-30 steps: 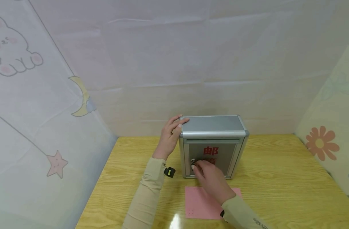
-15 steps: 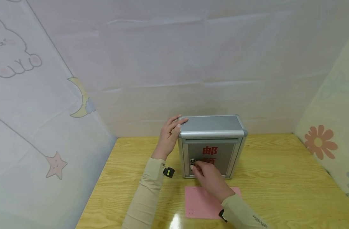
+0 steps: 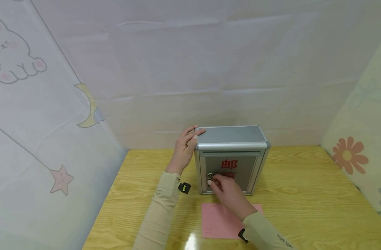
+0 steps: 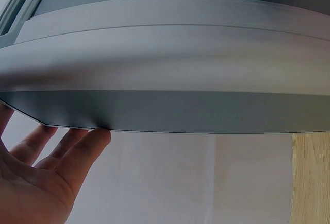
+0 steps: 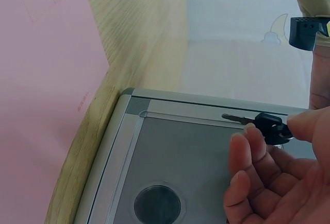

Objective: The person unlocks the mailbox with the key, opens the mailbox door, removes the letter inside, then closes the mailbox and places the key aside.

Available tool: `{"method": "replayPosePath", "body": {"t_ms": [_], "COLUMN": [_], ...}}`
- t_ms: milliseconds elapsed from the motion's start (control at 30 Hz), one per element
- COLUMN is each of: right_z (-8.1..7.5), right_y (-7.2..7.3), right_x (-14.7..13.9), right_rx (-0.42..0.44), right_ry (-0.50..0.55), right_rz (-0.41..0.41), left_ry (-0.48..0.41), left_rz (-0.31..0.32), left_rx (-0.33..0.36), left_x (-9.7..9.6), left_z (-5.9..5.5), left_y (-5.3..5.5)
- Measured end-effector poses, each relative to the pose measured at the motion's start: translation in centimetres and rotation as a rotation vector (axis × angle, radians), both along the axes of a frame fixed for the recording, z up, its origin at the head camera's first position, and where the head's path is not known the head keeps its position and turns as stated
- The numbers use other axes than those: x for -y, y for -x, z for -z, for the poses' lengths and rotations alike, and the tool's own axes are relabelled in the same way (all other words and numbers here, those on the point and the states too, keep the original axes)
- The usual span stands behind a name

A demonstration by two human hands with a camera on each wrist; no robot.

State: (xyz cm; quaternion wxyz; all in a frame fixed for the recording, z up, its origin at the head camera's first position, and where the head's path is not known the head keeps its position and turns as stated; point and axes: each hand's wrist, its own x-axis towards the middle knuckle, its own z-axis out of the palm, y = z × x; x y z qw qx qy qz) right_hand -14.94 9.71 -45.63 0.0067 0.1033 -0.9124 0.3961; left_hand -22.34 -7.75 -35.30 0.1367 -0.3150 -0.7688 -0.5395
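Note:
A silver-grey metal mailbox [image 3: 231, 134] with red characters on its front door stands upright on the wooden table. My left hand [image 3: 181, 154] rests at its upper left corner, fingers over the top edge and thumb near the front; in the left wrist view the straight fingertips [image 4: 100, 134] touch the box edge. At the lock [image 3: 210, 175] on the left side of the door, my right hand [image 3: 232, 198] pinches a black-headed key [image 5: 268, 126] between thumb and forefinger. A metal key blade juts out beside the fingers in the right wrist view. The fingers partly hide the lock.
A pink sheet of paper [image 3: 218, 222] lies flat on the table [image 3: 303, 194] in front of the mailbox, partly under the right forearm. Fabric-like walls with printed drawings surround the table at the back and sides. A round dark window [image 5: 157, 204] sits low on the door.

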Motion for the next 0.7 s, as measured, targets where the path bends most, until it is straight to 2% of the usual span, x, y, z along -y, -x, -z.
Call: {"method": "replayPosePath", "body": {"t_ms": [300,500,700], "right_z": [0.02,0.17,0.15], "right_y": [0.15,0.04,-0.26], "right_x": [-0.05,0.19,0.41], "right_rx": [-0.071,-0.121,-0.245], "right_ry": [-0.023,-0.099,-0.182], "right_rz": [0.045,0.084,0.098], "left_ry": [-0.002,-0.003,-0.005], "left_rz": [-0.004,-0.002,-0.001], "left_rx": [-0.003,-0.001,0.002], "left_x": [-0.10,-0.10,-0.07], "left_z": [0.09,0.04,0.02], "left_y": [0.08,0.01,0.01]}}
